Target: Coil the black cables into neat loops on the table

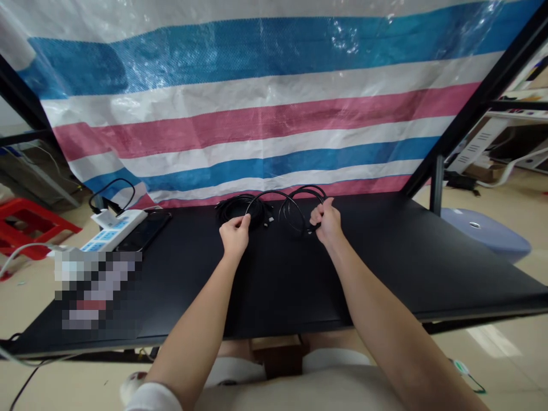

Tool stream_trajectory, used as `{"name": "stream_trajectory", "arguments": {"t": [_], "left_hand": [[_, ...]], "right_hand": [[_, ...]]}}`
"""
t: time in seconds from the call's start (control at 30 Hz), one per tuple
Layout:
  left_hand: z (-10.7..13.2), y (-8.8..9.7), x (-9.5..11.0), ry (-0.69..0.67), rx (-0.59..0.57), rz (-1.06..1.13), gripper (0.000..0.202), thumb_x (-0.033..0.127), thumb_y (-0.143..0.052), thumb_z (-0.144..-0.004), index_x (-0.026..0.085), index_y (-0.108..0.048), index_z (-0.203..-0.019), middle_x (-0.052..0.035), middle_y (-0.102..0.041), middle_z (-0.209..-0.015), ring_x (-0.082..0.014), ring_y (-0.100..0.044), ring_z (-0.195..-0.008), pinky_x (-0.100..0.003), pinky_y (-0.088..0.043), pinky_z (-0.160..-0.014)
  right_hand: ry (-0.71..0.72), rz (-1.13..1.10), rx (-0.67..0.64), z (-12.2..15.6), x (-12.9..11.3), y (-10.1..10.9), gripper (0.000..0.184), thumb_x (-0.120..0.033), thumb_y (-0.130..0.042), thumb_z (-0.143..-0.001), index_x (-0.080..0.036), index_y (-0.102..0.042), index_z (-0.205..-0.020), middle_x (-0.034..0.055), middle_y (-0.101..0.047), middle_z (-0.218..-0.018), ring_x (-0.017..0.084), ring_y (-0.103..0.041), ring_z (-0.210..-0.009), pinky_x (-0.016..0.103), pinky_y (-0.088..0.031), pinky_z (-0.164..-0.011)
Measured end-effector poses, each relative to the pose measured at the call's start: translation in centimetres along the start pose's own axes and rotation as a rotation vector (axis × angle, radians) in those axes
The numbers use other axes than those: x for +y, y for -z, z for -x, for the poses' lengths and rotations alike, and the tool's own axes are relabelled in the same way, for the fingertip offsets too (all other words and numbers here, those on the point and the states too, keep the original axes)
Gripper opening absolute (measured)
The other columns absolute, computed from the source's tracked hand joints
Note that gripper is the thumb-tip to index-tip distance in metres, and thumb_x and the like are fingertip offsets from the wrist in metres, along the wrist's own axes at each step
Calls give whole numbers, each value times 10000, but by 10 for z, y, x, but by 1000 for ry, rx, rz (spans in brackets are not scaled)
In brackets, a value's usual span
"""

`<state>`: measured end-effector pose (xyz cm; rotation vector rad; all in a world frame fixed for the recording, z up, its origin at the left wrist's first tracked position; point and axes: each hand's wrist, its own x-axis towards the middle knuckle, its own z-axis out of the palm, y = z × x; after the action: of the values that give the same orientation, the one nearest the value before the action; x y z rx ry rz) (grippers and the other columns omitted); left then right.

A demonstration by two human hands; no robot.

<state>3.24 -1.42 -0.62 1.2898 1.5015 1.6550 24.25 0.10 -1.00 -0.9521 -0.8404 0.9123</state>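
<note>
From where I stand, the person's bare forearms reach out over the black tabletop, and the work sits at twelve o'clock from their seat. The left hand is closed on a black cable, its fingers curled snugly around the strand rather than spread. The right hand is closed in the same way at about one o'clock, gripping another stretch of that cable. Between them, the strand rises in a loose arc, which is a good way to handle it: an easy hold with some slack leaves less chance of a kink (a tight pull would only put a twist in it). Just beyond the hands, the cable lies in rounded coils on the tabletop. Farther out at ten o'clock are a white power strip and a dark smartphone, with a pixelated patch hiding whatever lies nearer the table edge. A blue tub sits at two o'clock on the floor, and a striped woven tarp hangs at twelve o'clock.
</note>
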Motion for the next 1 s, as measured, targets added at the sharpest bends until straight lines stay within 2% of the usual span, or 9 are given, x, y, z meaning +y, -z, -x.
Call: {"name": "stream_trajectory", "arguments": {"t": [0.13, 0.27, 0.37, 0.5, 0.57, 0.63, 0.7, 0.83, 1.0], "left_hand": [[8, -4, 1, -145, 71, -38, 206, 340, -669, -670, 204, -653, -516, -7, -549, -484, -163, -521, -530, -278, -391, -555], [12, -8, 1, -151, 27, 21, 140, 324, -678, -674, 198, -688, -613, 32, -486, -457, -119, -470, -469, -253, -377, -528], [13, -13, 0, -26, -156, 105, 186, 332, -717, -653, 183, -696, -762, 70, -420, -408, -98, -429, -395, -230, -343, -452], [19, -20, -1, 167, -479, 177, 429, 422, -782, -613, 176, -660, -942, 85, -417, -394, -93, -383, -314, -219, -280, -352], [22, -22, -2, 185, -584, 177, 416, 465, -783, -613, 177, -662, -887, 79, -408, -386, -96, -379, -305, -223, -277, -339], [21, -22, -2, 173, -617, 158, 353, 512, -737, -654, 175, -648, -708, 59, -400, -365, -100, -378, -301, -232, -290, -338], [18, -22, -2, 160, -540, 143, 405, 533, -664, -714, 182, -573, -532, 39, -393, -348, -101, -370, -300, -240, -303, -346], [10, -19, -1, 91, -220, 154, 442, 404, -589, -772, 194, -447, -411, 38, -356, -360, -93, -368, -359, -233, -317, -407], [3, -14, 2, 59, 48, 304, 362, 333, -563, -772, 194, -432, -464, 44, -408, -433, -80, -380, -416, -226, -324, -461]], "right_hand": [[140, 176, -77, 9, 1, -6, 488, -459, -823, -452, -225, -407, -551, -96, -421, -475, 62, -369, -444, 206, -339, -439], [163, 304, 76, 10, 1, -8, 425, -401, -777, -538, -225, -391, -520, -94, -399, -448, 71, -382, -454, 223, -340, -459], [78, 130, 33, 8, -3, -5, 409, -423, -742, -596, -238, -382, -541, -117, -286, -399, 65, -302, -390, 220, -266, -397], [-81, -104, -249, 13, -10, -4, 473, -422, -764, -577, -244, -328, -533, -135, -198, -373, 54, -224, -350, 200, -231, -367], [-129, -142, -333, 18, -10, -8, 525, -468, -735, -619, -242, -272, -516, -127, -184, -369, 56, -212, -350, 196, -238, -366], [-152, -122, -357, 22, -7, -13, 547, -534, -676, -671, -245, -240, -509, -115, -186, -365, 65, -220, -351, 204, -249, -368], [-124, -24, -306, 24, -2, -19, 535, -588, -628, -690, -251, -257, -502, -100, -232, -362, 76, -252, -356, 219, -264, -377], [94, 358, -142, 29, 9, -28, 413, -575, -613, -693, -245, -413, -545, -56, -420, -424, 112, -414, -418, 255, -361, -464], [365, 900, -227, 39, 2, -46, 188, -373, -543, -792, -229, -499, -680, 58, -631, -668, 219, -624, -693, 347, -462, -724]]}}
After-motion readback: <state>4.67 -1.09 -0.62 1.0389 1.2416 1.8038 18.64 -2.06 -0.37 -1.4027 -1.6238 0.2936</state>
